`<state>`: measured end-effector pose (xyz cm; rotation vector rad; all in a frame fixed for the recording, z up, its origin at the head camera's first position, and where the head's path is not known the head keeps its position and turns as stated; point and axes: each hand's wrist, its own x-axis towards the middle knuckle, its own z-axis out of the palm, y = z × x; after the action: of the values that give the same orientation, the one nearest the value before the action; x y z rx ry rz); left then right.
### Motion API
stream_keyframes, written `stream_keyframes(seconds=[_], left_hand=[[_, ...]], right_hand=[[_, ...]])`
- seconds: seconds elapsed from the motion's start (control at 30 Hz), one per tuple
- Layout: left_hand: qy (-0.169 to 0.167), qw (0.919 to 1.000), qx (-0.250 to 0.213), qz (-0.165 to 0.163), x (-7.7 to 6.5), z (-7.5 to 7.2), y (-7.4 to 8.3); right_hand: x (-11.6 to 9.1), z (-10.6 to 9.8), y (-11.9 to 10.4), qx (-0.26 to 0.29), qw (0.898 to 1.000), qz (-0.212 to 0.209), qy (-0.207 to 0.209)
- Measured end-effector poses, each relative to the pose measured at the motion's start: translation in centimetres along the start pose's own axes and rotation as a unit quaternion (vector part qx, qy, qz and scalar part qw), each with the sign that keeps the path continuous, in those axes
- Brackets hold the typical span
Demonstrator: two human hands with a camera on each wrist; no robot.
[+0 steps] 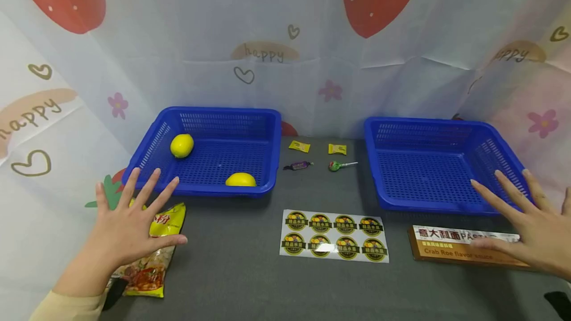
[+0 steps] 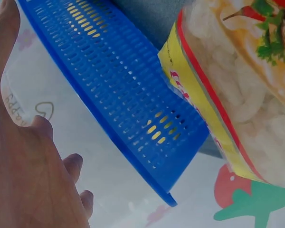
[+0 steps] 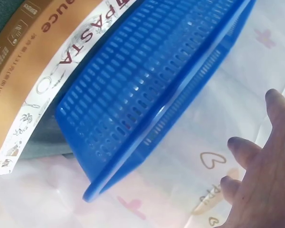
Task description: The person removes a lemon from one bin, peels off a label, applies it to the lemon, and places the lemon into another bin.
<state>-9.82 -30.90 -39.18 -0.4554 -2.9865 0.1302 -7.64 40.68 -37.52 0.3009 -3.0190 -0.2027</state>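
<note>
My left hand [image 1: 127, 232], fingers spread wide, hovers over a yellow food bag [image 1: 149, 266] at the left and partly covers it. In the left wrist view the bag [image 2: 247, 95] shows a clear window with pale contents. My right hand [image 1: 535, 234] is likewise spread, in front of a pasta box [image 1: 464, 251] lettered PASTA and Crab Roe flavor sauce. Neither hand holds anything. Beyond the left hand stands a blue basket [image 1: 214, 191] with two lemons inside, one lemon [image 1: 182, 146] at its left and another lemon [image 1: 241, 180] by the near wall. A second blue basket [image 1: 446, 207] is past the right hand.
Between the baskets lie two yellow wrapped candies [image 1: 299, 146], a purple wrapped candy [image 1: 299, 166] and a green lollipop [image 1: 336, 166]. A sheet of round stickers [image 1: 334, 236] lies mid-table on grey cloth [image 1: 232, 261]. A strawberry-print curtain [image 1: 312, 88] hangs behind.
</note>
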Motion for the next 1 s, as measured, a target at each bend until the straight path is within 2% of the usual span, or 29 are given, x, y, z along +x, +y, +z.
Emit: stream_keyframes(seconds=[0.27, 0.5, 0.63, 0.73, 0.83, 0.87, 0.93, 1.0], left_hand=[[-0.006, 1.0, 0.004, 0.003, 0.3, -0.3, 0.1], [-0.024, 0.9997, 0.006, 0.006, 0.8, -0.7, 0.5], [-0.03, 0.9995, -0.006, 0.004, 1.2, -0.9, 0.6], [-0.03, 0.999, -0.033, 0.008, 1.8, -1.1, 0.6], [-0.021, 0.9955, -0.091, 0.015, 2.7, -1.5, 0.5], [-0.012, 0.9933, -0.114, 0.017, 3.1, -1.6, 0.4], [0.015, 0.9872, -0.158, 0.021, 3.8, -1.9, 0.5], [0.043, 0.9793, -0.197, 0.022, 4.7, -2.1, 0.7]], right_hand=[[0.4, -0.6, 0.0, 0.006, 1.0, -0.004, -0.011], [0.6, -1.2, -0.3, 0.004, 1.0, -0.008, -0.002], [0.8, -1.6, -0.7, 0.032, 0.999, -0.015, 0.006], [1.1, -2.1, -1.2, 0.073, 0.997, -0.021, 0.0], [1.4, -2.7, -2.0, 0.092, 0.995, -0.024, 0.007], [1.5, -2.8, -2.4, 0.096, 0.995, -0.028, 0.019], [1.8, -3.0, -3.3, 0.106, 0.991, -0.048, 0.068], [2.2, -3.0, -4.5, 0.129, 0.982, -0.071, 0.12]])
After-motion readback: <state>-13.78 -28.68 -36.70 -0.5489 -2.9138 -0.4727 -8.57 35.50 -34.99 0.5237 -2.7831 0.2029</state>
